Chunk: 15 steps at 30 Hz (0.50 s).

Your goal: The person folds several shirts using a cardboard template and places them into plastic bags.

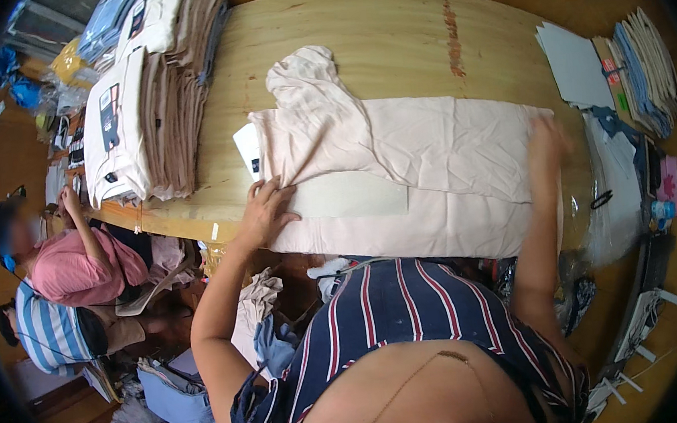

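Observation:
A pale pink shirt lies folded lengthwise across the table in front of me, with one sleeve bunched and sticking out beyond its far edge. Between the layers shows a pale flat board. A white card pokes out at the collar end, on the left. My left hand rests there with fingers spread over the cloth and the board's left end. At the shirt's right end is my right hand, smeared by motion; its fingers cannot be made out.
Tall stacks of folded shirts stand at the left of the wooden table. At the right lie white sheets, more folded garments and clear plastic bags. Two people sit at the left, beside cloth piles.

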{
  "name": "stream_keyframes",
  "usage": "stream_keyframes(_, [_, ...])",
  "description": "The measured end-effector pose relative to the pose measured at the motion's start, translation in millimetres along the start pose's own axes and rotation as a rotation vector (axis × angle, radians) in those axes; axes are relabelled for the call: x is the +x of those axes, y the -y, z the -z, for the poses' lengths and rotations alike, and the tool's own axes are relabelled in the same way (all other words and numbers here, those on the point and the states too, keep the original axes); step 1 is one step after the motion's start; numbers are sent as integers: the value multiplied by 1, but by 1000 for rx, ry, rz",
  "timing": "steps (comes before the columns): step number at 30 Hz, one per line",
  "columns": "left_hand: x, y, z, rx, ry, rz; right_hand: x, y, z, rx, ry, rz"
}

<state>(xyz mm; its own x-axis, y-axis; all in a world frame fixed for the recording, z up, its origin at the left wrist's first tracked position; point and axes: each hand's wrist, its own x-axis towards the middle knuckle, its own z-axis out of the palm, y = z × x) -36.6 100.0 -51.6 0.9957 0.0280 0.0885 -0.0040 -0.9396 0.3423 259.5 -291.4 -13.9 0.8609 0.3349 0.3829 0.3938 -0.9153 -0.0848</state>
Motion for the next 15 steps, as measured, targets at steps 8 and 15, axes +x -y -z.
stream_keyframes(8, [1,3,-2,-14,-81,-71,113,326,-88,314,-75,1379])
stream_keyframes(15, [-3,4,-7,-47,-144,-56,189,327,-151,-108,-60,1193])
